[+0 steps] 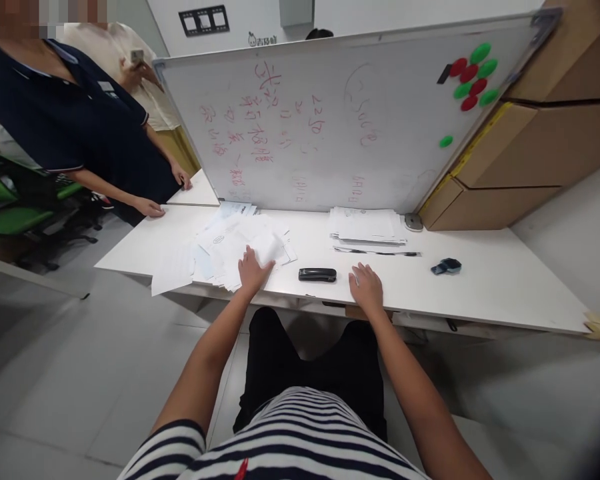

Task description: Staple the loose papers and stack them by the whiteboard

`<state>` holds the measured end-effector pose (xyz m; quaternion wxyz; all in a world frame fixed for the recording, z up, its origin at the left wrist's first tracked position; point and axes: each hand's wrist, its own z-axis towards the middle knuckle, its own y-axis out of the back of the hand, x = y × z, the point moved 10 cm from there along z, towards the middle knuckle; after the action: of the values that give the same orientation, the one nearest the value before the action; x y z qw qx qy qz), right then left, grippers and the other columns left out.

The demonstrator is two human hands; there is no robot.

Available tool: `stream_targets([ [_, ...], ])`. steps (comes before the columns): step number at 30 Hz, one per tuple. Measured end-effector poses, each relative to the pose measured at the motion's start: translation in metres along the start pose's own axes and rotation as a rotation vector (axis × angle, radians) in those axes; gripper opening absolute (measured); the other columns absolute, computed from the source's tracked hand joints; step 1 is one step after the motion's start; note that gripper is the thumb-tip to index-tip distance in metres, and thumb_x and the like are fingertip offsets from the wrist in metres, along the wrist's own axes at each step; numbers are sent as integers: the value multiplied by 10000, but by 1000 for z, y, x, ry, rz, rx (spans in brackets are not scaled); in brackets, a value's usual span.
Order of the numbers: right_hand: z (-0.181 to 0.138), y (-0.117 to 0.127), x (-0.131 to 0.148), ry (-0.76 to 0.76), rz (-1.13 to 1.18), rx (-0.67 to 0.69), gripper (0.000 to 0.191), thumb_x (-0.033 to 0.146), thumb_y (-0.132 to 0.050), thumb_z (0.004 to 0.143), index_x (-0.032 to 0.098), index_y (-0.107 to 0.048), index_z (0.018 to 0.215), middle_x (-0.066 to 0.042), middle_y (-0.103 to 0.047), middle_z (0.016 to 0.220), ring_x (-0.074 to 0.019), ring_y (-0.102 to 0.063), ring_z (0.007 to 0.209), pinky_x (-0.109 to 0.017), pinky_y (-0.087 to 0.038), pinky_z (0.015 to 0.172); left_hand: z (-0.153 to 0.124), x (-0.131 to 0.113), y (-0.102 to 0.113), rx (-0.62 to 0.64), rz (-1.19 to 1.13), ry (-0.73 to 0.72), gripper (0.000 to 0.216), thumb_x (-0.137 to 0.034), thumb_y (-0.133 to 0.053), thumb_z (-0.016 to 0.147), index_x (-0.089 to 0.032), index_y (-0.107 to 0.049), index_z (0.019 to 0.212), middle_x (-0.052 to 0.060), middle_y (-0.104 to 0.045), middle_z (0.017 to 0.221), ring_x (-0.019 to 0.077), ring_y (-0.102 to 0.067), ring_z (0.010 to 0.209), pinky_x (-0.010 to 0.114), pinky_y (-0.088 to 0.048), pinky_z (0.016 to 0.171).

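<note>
My left hand (253,273) rests with spread fingers on the near edge of a loose pile of white papers (220,243). A curled or folded sheet lies just beyond its fingertips. My right hand (367,288) lies flat on the white table (500,280) near the front edge, holding nothing. Between the hands is a black stapler (317,275), touched by neither. Beyond my right hand sit a neater stack of papers (367,225) and a thin black-and-white strip (377,253). A small dark blue object (446,267), of unclear kind, is farther right.
A whiteboard (400,147) with red writing and round magnets stands along the back. Cardboard boxes (495,205) are piled at the right, beside a grey mouse-like object (413,222). A person in a dark shirt (105,133) rests their hands on the table's left end; another stands behind.
</note>
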<state>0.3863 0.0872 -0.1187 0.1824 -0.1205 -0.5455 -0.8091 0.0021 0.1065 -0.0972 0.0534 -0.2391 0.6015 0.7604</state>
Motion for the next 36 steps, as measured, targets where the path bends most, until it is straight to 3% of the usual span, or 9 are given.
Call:
stream_targets([
  [5, 2, 13, 1, -13, 117, -53, 377, 327, -402, 919, 126, -650, 1119, -149, -597, 1269, -278, -482, 1245, -468, -351, 1049, -1, 20, 10, -52, -276, 120, 675, -370, -406, 902, -191, -101, 1477, 139, -531, 1338, 253, -459, 1286, 450, -367, 1047],
  [9, -20, 42, -4, -132, 389, -260, 393, 356, -376, 928, 137, -639, 1121, -135, -644, 1153, -227, -574, 1103, -411, -435, 982, -4, 44, 29, -167, -528, 271, 621, -319, -498, 865, -190, -258, 1423, 144, -548, 1295, 246, -520, 1220, 392, -434, 998],
  [12, -55, 57, 5, -212, 567, -351, 382, 391, -414, 917, 156, -635, 1122, -130, -634, 1142, -232, -570, 1093, -421, -438, 973, -17, 38, 54, -322, -669, 246, 560, -303, -505, 874, -189, -312, 1387, 139, -566, 1266, 219, -562, 1168, 356, -444, 995],
  [17, -92, 42, 50, -321, 1112, -7, 417, 459, -515, 878, 217, -577, 1211, -115, -636, 1179, -239, -619, 1037, -429, -465, 930, -74, -36, 72, -343, -615, -159, 572, -319, -500, 906, -225, -277, 1424, 125, -547, 1312, 207, -554, 1192, 341, -470, 979],
  [21, -101, 31, 91, -354, 1540, 331, 590, 573, -525, 839, 270, -465, 1341, -99, -574, 1311, -262, -583, 1139, -446, -485, 918, -153, -129, 35, -92, -374, -849, 449, -200, -440, 918, -232, -409, 1364, 107, -529, 1356, 195, -491, 1266, 365, -453, 1006],
  [23, -104, 27, 92, -385, 1491, 359, 605, 577, -612, 777, 246, -542, 1279, -88, -595, 1290, -269, -562, 1173, -449, -441, 985, -188, -152, 15, -30, -271, -1090, 432, -145, -398, 920, -226, -444, 1341, 105, -515, 1373, 194, -438, 1311, 374, -443, 1010],
  [26, -113, 16, 67, -539, 1265, 289, 497, 514, -706, 719, 168, -679, 1074, -102, -679, 1148, -287, -586, 1132, -451, -386, 1038, -209, -163, -6, 21, -139, -1180, 429, -166, -406, 924, -189, -444, 1351, 134, -452, 1423, 222, -359, 1362, 389, -421, 1016],
  [32, -132, 19, 15, -803, 1430, -46, 429, 402, -765, 683, 151, -678, 1020, -67, -705, 1087, -229, -619, 1079, -377, -435, 1013, -179, -155, -2, 155, 19, -1184, 717, -622, -491, 834, -169, -419, 1385, 161, -343, 1488, 294, -278, 1395, 441, -315, 1083],
  [36, -147, 28, -13, -944, 1497, -182, 466, 330, -809, 622, 159, -662, 1030, -50, -722, 1020, -202, -673, 929, -348, -526, 900, -64, -106, 29, 65, 163, -755, 554, -509, -365, 925, -179, -439, 1365, 123, -282, 1524, 286, -206, 1420, 442, -259, 1102],
])
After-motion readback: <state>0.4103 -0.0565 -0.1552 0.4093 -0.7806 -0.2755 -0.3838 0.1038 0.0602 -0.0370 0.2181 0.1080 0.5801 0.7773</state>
